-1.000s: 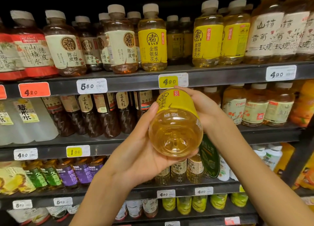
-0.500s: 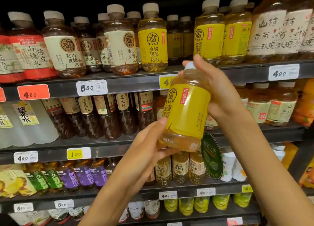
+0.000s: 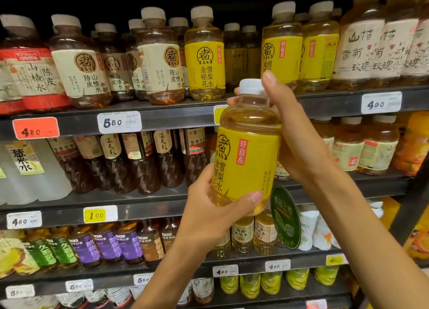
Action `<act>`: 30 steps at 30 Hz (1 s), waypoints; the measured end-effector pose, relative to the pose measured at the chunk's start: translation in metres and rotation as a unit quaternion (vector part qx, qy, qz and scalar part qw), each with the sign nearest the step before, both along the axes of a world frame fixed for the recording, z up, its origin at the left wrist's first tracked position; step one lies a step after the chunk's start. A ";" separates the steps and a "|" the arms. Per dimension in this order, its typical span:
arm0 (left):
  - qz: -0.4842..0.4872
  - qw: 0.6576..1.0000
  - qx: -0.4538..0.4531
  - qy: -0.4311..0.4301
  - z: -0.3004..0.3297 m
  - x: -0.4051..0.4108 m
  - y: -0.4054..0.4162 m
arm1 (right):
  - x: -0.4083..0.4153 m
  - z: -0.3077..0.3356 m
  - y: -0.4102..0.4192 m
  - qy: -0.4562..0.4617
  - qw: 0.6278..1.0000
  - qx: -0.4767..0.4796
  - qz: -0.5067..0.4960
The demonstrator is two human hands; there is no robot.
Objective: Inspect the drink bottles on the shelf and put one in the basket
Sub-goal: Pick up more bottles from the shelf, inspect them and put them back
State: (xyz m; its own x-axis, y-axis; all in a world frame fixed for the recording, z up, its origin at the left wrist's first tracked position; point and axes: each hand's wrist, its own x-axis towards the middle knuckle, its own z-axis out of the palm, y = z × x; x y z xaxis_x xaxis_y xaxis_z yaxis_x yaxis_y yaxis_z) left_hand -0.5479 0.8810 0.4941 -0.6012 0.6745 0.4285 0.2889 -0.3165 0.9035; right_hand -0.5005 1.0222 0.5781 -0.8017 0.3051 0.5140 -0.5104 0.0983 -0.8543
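Bottle [image 3: 246,160] now upright, label facing, both hands [image 3: 209,213] gripping

The held bottle [image 3: 246,155] has a yellow label with a red strip, pale golden liquid and a white cap; one orange-red price tag [image 3: 36,128] sits on the dark grey shelf [image 3: 181,117].
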 end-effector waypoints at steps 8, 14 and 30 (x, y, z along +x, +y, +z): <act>0.014 0.998 -0.005 0.053 -0.012 -0.009 0.007 | 0.012 -0.007 -0.001 0.070 0.989 0.120 0.047; 0.101 0.990 0.015 0.097 -0.015 -0.014 0.016 | 0.008 -0.021 -0.017 0.127 0.972 0.188 -0.050; 0.262 0.938 0.118 0.194 -0.017 -0.034 0.015 | 0.014 -0.039 -0.019 0.143 0.950 0.278 -0.013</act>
State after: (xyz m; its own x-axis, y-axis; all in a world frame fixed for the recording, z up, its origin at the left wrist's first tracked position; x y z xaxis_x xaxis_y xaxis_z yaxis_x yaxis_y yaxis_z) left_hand -0.5824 0.8960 0.4769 -0.5925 0.1889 0.7831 0.7526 -0.2168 0.6218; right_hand -0.4862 1.0030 0.5387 -0.6010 -0.0604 0.7970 -0.7051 0.5095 -0.4932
